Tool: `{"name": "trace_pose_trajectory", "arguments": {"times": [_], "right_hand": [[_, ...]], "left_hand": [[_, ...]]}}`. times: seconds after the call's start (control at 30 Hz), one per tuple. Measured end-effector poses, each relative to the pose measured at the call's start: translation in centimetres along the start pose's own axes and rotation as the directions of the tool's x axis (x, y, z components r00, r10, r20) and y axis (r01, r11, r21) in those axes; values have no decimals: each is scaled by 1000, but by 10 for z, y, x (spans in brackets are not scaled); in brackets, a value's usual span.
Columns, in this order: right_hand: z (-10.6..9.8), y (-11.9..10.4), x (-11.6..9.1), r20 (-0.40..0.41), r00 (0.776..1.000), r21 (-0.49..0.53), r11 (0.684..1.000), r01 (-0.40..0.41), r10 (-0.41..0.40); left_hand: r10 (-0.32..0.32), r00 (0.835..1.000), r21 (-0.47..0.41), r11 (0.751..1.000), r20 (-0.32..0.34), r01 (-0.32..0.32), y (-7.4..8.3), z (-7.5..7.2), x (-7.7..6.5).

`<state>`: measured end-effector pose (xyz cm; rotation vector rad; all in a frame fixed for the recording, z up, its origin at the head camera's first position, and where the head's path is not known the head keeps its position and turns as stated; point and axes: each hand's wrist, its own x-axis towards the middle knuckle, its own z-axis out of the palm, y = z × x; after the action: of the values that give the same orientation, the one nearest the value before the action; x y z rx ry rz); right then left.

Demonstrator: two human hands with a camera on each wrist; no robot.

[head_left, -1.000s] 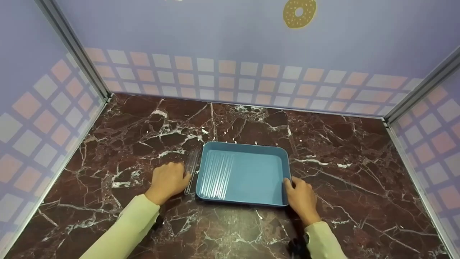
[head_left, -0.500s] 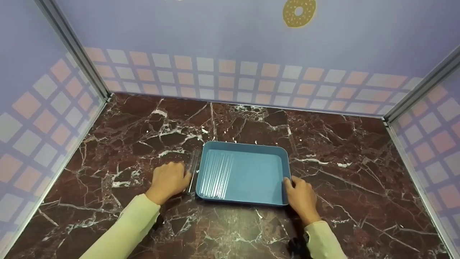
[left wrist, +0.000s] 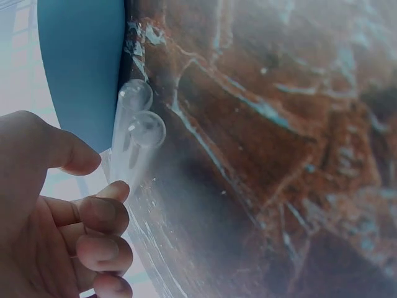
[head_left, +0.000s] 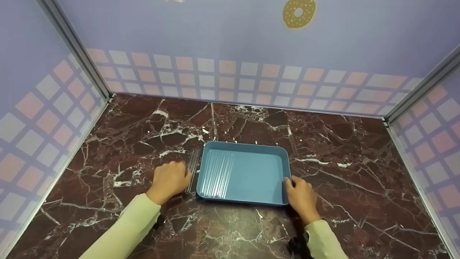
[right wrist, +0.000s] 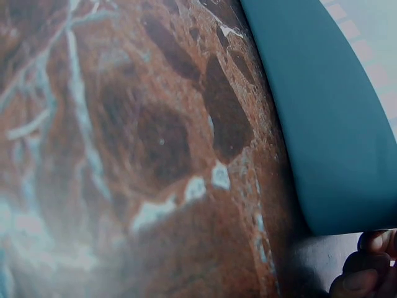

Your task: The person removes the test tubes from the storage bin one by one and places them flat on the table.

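Note:
A blue rectangular tray [head_left: 257, 176] lies on the counter; several clear test tubes [head_left: 216, 176] are lined up side by side in its left part. Two more clear test tubes [left wrist: 141, 118] lie on the counter just outside its left wall, round ends towards me. My left hand [head_left: 169, 181] is beside these two, fingers loosely curled, thumb parted from the forefinger in the left wrist view. Its fingertips are at the tubes, and whether they touch is unclear. My right hand [head_left: 302, 198] grips the tray's right wall, thumb inside the rim and fingers outside.
The counter [head_left: 151, 223] is dark red marble with white veins. Panels [head_left: 244, 39] with pink and white squares close it in at the back, left and right.
The two loose test tubes shift slightly right towards the tray, then slightly back left. Both hands and the tray stay practically in place.

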<state>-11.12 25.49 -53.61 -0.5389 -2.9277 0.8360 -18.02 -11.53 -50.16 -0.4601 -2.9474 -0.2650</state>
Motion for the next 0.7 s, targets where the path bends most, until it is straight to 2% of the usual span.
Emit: {"name": "trace_pose_trajectory", "arguments": {"times": [0.47, 0.7], "right_hand": [[1, -1, 0, -10, 1000, -2, 1000, -7, 7], [1, -1, 0, -14, 1000, 0, 1000, -8, 8]], "left_hand": [[-14, 1000, 10, 1000, 0, 14, 5, -12, 0], [3, 1000, 11, 1000, -27, -3, 9, -16, 0]]}}
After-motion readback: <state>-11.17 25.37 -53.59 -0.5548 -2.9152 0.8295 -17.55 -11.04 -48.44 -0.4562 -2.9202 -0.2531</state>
